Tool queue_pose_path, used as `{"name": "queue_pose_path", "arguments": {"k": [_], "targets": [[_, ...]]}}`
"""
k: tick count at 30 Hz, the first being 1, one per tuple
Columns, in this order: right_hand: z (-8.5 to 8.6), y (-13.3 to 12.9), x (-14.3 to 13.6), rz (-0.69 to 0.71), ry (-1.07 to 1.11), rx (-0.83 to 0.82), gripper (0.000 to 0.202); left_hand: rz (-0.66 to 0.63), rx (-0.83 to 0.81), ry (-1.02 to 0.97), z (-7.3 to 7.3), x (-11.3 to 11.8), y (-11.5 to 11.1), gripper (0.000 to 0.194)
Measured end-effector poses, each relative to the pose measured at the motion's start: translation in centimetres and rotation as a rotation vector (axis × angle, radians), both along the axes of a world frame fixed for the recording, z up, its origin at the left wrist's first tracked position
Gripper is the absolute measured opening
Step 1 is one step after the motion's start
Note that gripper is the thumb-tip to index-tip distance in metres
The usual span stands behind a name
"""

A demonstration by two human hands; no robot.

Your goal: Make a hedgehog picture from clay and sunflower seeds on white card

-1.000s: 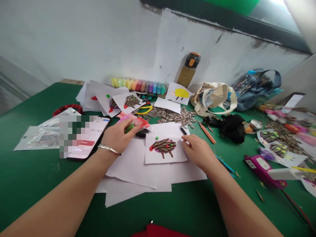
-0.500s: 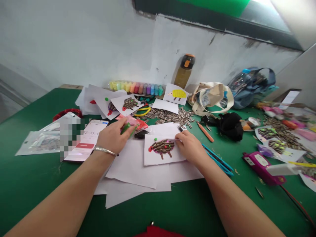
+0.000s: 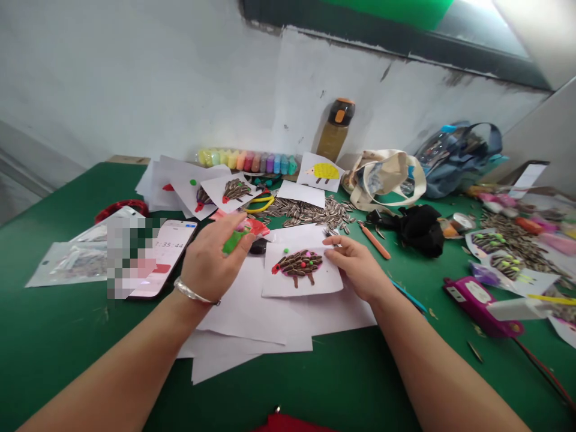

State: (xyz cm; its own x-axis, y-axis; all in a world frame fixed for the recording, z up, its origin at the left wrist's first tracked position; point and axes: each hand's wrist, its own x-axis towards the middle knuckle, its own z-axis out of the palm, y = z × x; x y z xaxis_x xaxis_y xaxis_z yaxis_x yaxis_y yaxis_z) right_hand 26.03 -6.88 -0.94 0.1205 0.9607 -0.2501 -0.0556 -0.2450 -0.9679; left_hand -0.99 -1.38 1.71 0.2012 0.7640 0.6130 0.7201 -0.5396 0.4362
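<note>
My left hand (image 3: 211,261) holds a small packet of green clay (image 3: 234,240) between thumb and fingers, lifted just above the white sheets. My right hand (image 3: 357,267) rests on the right edge of a small white card (image 3: 301,282) and pins it down. On that card is a hedgehog made of sunflower seeds (image 3: 299,263) with a red snout and small red, green and yellow clay dots. A red and pink clay bag (image 3: 256,227) lies just behind my left hand.
A phone (image 3: 157,258) lies left of my hand on the green table (image 3: 54,324). Loose white sheets (image 3: 243,318), a seed pile (image 3: 310,211), finished hedgehog cards (image 3: 231,191), a clay pot row (image 3: 249,160), a bottle (image 3: 335,129), bags (image 3: 389,177), an orange pencil (image 3: 374,241) and a purple glue gun (image 3: 481,303) surround them.
My left hand has lifted and pulled back toward me with the green clay packet. My right hand has stayed at the card's right edge, shifting slightly.
</note>
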Motion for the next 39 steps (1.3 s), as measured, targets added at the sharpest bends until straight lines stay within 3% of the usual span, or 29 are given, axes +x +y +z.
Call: {"name": "queue_pose_path", "arguments": {"k": [3,7,12,17,22,24,30,35,39], "targets": [[0.4,0.0,0.0,-0.058,0.218,-0.051,0.046,-0.034,-0.184,-0.115,0.5,0.5,-0.6,0.042],[0.8,-0.1,0.0,-0.105,0.291,-0.042,0.046,-0.075,-0.488,-0.323,0.7,1.0,-0.7,0.047],[0.9,-0.4,-0.3,-0.116,0.323,-0.008,0.044,-0.238,-0.926,-0.794,0.4,1.8,-0.6,0.060],[1.0,-0.7,-0.9,-0.115,0.336,0.005,0.041,-0.304,-1.217,-0.857,0.4,2.3,-1.1,0.042],[1.1,-0.7,-1.6,-0.138,0.386,-0.031,0.045,-0.226,-1.237,-0.846,0.3,2.3,-1.3,0.039],[1.2,-0.8,-1.9,-0.139,0.409,-0.048,0.038,-0.223,-1.223,-0.905,0.2,2.2,-1.2,0.037],[1.3,-1.2,-2.1,-0.033,0.378,-0.115,0.032,-0.235,-1.179,-1.021,0.8,1.3,-0.7,0.026],[1.1,-1.2,-1.6,-0.056,0.301,-0.123,0.037,-0.211,-1.101,-1.071,1.9,0.0,-0.3,0.022],[0.9,-1.2,-1.6,-0.040,0.293,-0.121,0.039,-0.133,-1.015,-1.153,3.7,-1.0,0.1,0.023]]}}
